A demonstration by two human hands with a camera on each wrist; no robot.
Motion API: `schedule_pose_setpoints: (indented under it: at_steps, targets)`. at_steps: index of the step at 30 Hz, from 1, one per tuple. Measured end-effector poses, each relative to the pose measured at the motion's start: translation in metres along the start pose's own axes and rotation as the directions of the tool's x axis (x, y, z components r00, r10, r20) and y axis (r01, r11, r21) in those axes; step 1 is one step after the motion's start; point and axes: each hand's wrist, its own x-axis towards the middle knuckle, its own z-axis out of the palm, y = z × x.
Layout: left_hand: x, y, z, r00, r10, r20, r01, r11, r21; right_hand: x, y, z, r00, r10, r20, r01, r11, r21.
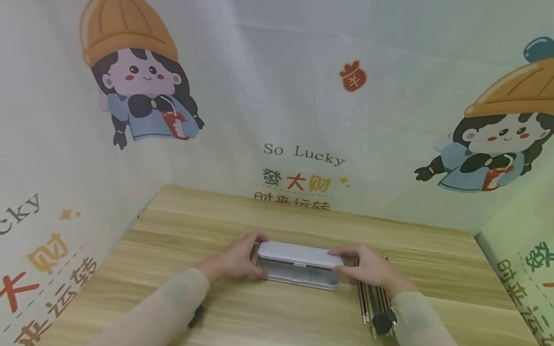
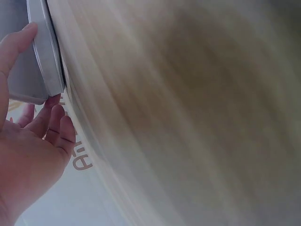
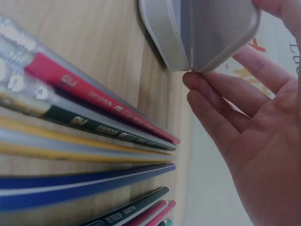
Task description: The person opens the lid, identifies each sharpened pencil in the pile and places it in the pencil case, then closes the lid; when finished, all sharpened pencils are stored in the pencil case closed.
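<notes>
A pale pencil case (image 1: 301, 254) lies crosswise in the middle of the table, its hinged lid (image 3: 225, 33) partly raised and its inside showing from the front. At its left end my left hand (image 1: 237, 258) holds it, thumb (image 2: 16, 42) on the front wall and fingers behind. My right hand (image 1: 368, 266) pinches the lid's right end between thumb and forefinger; the other fingertips (image 3: 202, 84) sit at the hinge corner. Several pencils (image 1: 373, 303) lie side by side just right of the case, partly under the right hand and wrist in the head view.
The wooden table (image 1: 269, 319) ends at the back against a printed cloth (image 1: 281, 89) that also rises at both sides. A small black device (image 1: 384, 321) sits at my right wrist, overlapping the pencils' near ends.
</notes>
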Motion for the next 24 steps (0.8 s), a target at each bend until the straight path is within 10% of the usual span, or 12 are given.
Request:
schedule_pose_setpoints:
  at_steps: [14, 24]
  targets:
    - [-0.001, -0.005, 0.011, 0.999, -0.026, -0.048, 0.019, 0.990, -0.140, 0.006, 0.003, 0.007, 0.973, 0.203, -0.110, -0.172, 0.955, 0.241]
    - [-0.002, -0.001, 0.002, 0.998, -0.002, -0.063, 0.002, 1.000, -0.005, 0.017, -0.005, 0.008, 0.838, 0.068, -0.542, 0.072, 0.970, 0.233]
